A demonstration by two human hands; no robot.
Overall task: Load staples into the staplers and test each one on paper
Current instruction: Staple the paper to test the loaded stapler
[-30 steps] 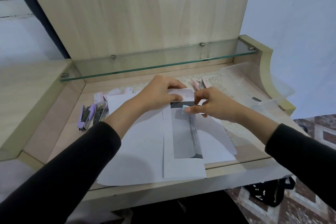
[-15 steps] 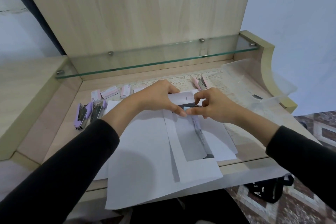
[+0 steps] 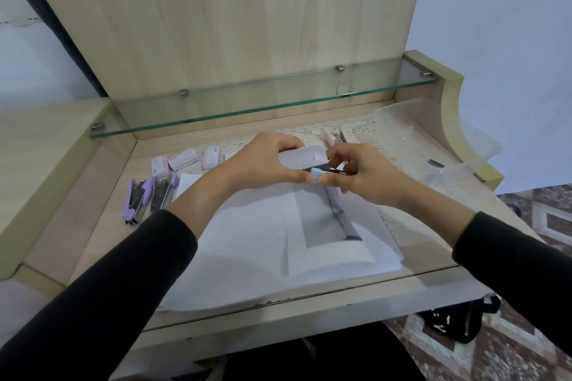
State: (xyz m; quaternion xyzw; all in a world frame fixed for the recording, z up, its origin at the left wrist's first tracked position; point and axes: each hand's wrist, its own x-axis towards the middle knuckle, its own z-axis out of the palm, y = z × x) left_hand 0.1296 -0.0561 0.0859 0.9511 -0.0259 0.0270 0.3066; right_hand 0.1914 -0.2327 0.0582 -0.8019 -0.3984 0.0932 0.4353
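Observation:
My left hand (image 3: 266, 161) holds the folded top edge of a printed paper sheet (image 3: 305, 156), and a staple mark shows on the fold. My right hand (image 3: 362, 175) grips a small light-blue stapler (image 3: 318, 176) against that edge; most of the stapler is hidden by my fingers. The rest of the sheet (image 3: 322, 226) lies on other white papers (image 3: 241, 241) on the desk. Two purple staplers (image 3: 148, 198) lie open at the left. Several small staple boxes (image 3: 182, 161) sit behind them. A pink stapler (image 3: 334, 139) lies behind my right hand.
A glass shelf (image 3: 263, 108) runs across the back above the desk. A clear plastic container (image 3: 433, 145) stands at the right on a lace mat. The desk's front edge (image 3: 278, 303) is near me, and a black bag (image 3: 458, 322) lies on the floor at the right.
The view shifted a little. My hands drew closer together, and the folded edge with the blue stapler rose slightly off the desk. The paper stack slid a bit toward the right.

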